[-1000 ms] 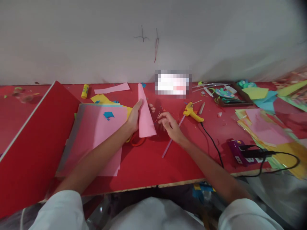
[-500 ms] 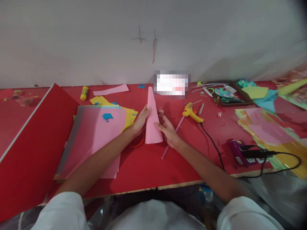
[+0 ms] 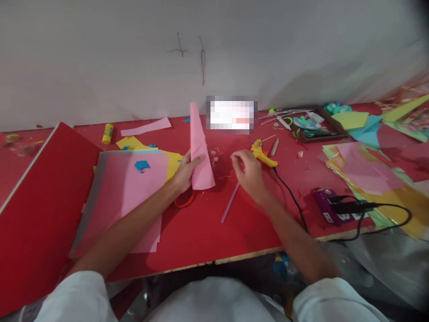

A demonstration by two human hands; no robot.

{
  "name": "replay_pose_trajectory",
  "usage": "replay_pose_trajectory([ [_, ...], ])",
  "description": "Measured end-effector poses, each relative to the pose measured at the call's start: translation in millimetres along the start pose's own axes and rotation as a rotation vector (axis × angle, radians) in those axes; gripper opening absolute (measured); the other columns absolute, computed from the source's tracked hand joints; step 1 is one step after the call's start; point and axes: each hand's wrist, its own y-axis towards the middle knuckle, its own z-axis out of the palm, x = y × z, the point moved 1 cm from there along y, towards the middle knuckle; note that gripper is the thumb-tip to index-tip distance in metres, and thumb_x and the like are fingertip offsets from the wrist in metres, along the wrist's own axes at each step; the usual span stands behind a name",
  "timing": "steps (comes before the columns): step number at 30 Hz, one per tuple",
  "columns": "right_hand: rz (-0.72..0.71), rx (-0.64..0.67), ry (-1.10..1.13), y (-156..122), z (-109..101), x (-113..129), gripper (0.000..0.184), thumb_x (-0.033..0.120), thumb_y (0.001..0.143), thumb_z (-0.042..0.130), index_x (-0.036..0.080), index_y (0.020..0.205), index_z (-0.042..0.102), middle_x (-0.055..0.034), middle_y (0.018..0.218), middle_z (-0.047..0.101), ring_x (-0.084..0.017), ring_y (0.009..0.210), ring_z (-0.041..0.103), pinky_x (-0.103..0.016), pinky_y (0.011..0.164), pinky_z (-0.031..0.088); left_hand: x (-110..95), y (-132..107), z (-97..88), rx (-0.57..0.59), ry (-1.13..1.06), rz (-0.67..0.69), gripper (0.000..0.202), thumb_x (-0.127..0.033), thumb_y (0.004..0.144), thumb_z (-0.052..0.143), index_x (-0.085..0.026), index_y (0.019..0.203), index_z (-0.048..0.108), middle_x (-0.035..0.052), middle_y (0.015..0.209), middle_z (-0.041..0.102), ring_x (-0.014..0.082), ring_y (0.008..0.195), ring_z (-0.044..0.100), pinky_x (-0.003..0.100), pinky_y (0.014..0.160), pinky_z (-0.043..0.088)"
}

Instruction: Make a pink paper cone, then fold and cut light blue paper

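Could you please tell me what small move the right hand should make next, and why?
Perhaps the right hand should reach for the yellow glue gun, which lies on the table close beside it. The left hand alone holds the rolled pink paper, and the right is off the paper.

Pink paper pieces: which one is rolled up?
The tapered roll gripped in the left hand. The other pink pieces are unrolled: the narrow strip at the back, the large sheets at left, and the sheet at far right.
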Motion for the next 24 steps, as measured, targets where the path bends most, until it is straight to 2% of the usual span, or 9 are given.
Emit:
replay_pose_trajectory([
  [4,0.123,-0.027,-0.534,12,-36,-35,0.029,0.015,0.094,0.051,0.016,0.118,0.066,-0.0191,0.119,0.066,-0.035,0.12,0.059,-0.052,0.102,0.049,-6,-6,-1.4,-0.003,-0.056,-0.079,0.042,-0.037,0.087,0.083,-0.017,0.12,0.065,0.0137,0.118,0.08,0.0263,0.094,0.08,0.041,0.087,0.067],
  [8,0.276,0.071,-0.754,7,-48,-56,0.029,0.024,0.098,0.052,0.012,0.12,0.066,-0.0234,0.119,0.067,-0.038,0.117,0.06,-0.051,0.094,0.049,-4,-11,-6.8,0.075,0.006,-0.145,0.045,-0.043,0.091,0.079,-0.016,0.123,0.065,0.016,0.114,0.08,0.0264,0.088,0.08,0.035,0.075,0.068],
  [11,0.317,0.145,-0.755,3,-49,-66,0.028,0.029,0.1,0.052,0.014,0.12,0.065,-0.0222,0.117,0.068,-0.036,0.113,0.062,-0.048,0.092,0.049,-1,-13,-9.3,0.151,0.032,-0.155,0.051,-0.046,0.091,0.08,-0.017,0.13,0.062,0.0167,0.119,0.078,0.0269,0.088,0.08,0.036,0.072,0.067],
  [15,0.334,0.196,-0.705,4,-48,-79,0.032,0.021,0.095,0.056,0.015,0.125,0.061,-0.0222,0.125,0.066,-0.035,0.118,0.062,-0.048,0.096,0.049,1,-12,-9.8,0.225,0.021,-0.146,0.062,-0.044,0.089,0.082,-0.021,0.141,0.057,0.0155,0.122,0.077,0.0261,0.09,0.079,0.038,0.077,0.067],
  [19,0.308,0.103,-0.624,5,-46,-86,0.041,0.016,0.086,0.061,0.016,0.127,0.056,-0.0212,0.126,0.066,-0.035,0.118,0.062,-0.048,0.097,0.051,0,-12,-9.5,0.214,0.002,-0.151,0.059,-0.044,0.087,0.084,-0.019,0.135,0.059,0.0158,0.12,0.077,0.0232,0.084,0.078,0.038,0.075,0.066],
  [24,0.232,-0.035,-0.472,4,-40,-77,0.041,0.023,0.086,0.064,0.021,0.126,0.056,-0.0176,0.125,0.068,-0.035,0.114,0.065,-0.048,0.094,0.055,0,-13,-9.8,0.186,0.023,-0.183,0.05,-0.041,0.089,0.082,-0.017,0.128,0.063,0.0162,0.122,0.076,0.0227,0.082,0.077,0.035,0.071,0.066],
])
